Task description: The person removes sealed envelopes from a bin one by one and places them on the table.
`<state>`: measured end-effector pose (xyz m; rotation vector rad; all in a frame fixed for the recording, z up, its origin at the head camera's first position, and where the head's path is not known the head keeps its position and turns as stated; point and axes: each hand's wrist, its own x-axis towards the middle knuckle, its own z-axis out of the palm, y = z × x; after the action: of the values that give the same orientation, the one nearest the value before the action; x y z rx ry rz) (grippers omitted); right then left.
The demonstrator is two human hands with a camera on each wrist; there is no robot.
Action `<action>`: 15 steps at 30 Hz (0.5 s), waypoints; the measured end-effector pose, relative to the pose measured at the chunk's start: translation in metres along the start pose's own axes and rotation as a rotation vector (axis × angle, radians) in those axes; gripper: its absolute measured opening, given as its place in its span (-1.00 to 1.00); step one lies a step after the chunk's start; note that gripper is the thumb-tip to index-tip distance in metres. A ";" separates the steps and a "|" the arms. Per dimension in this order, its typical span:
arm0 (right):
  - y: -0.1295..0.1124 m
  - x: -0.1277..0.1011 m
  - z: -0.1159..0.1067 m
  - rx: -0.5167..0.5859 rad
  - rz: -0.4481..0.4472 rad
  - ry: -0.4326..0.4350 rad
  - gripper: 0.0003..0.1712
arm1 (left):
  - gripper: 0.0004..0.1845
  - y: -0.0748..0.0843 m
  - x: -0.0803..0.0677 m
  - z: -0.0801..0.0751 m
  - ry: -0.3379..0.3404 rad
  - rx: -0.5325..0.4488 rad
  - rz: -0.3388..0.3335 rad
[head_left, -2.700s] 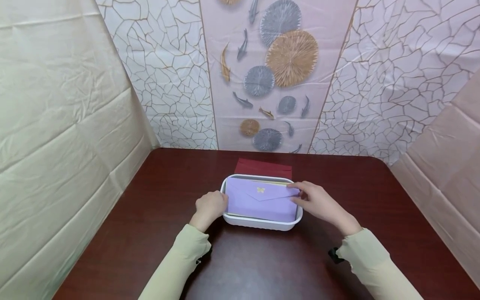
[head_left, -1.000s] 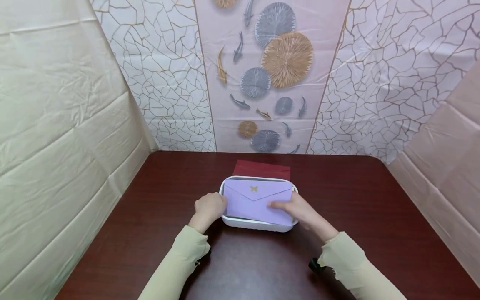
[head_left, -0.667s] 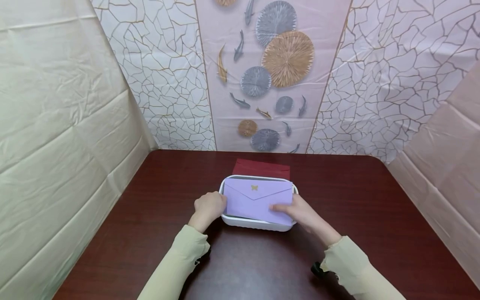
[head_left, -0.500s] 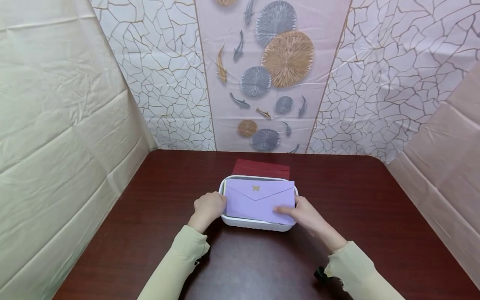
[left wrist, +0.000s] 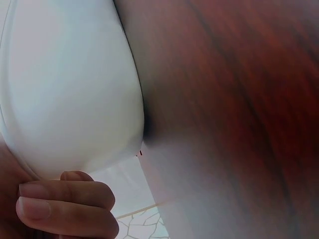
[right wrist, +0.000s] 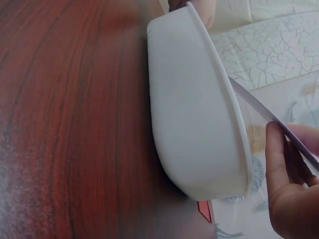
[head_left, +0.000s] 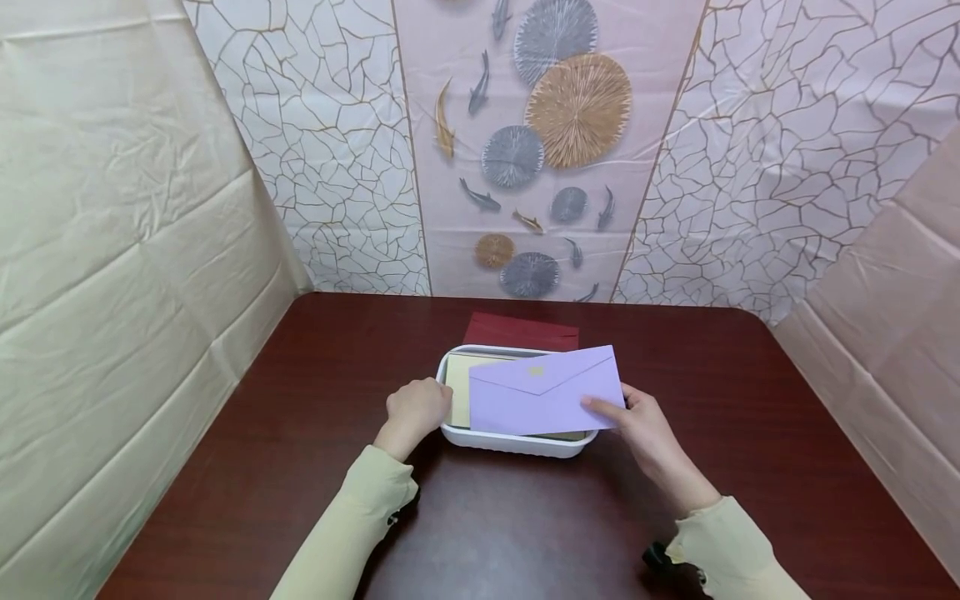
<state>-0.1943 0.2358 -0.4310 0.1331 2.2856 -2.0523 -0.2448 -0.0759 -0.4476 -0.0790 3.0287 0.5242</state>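
Note:
My right hand (head_left: 652, 437) pinches the right end of a lilac envelope (head_left: 547, 400) that has a small gold butterfly on its flap. The envelope is tilted over a white plastic basket (head_left: 517, 444), and in the right wrist view its edge rises above the rim. Left of the envelope, a cream-yellow envelope (head_left: 459, 392) shows inside the basket; the rest of it is covered. My left hand (head_left: 420, 410) grips the basket's left rim, its fingers curled under the edge in the left wrist view. Behind the basket a dark red envelope (head_left: 521, 332) lies on the table.
The basket stands on a dark reddish-brown table (head_left: 480, 517). A patterned cloth (head_left: 352, 167) with fish and round leaf shapes hangs behind it. Plain beige cloth (head_left: 127, 250) walls in the left side, with more cloth on the right.
My right hand took hold of the lilac envelope's right end, then lifted it and drew it rightward, tilting it. The cream-yellow envelope beneath came into view. My left hand stayed on the basket.

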 end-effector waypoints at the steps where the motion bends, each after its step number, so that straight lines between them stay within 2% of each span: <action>1: 0.001 0.001 0.000 0.000 0.003 -0.003 -0.39 | -0.54 0.000 0.000 0.000 0.000 0.000 -0.003; 7: 0.000 0.003 0.001 0.013 0.021 -0.009 -0.36 | -0.53 -0.002 0.002 0.001 -0.001 -0.005 -0.008; 11: -0.004 0.006 -0.008 0.058 0.008 -0.003 -0.36 | -0.54 -0.001 0.003 0.001 -0.006 -0.002 -0.007; 15: -0.011 0.009 -0.025 0.157 -0.012 0.011 -0.51 | -0.54 -0.001 0.002 -0.003 -0.016 0.001 -0.009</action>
<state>-0.2040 0.2598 -0.4185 0.1398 2.1343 -2.2407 -0.2468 -0.0784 -0.4454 -0.0880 3.0115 0.5194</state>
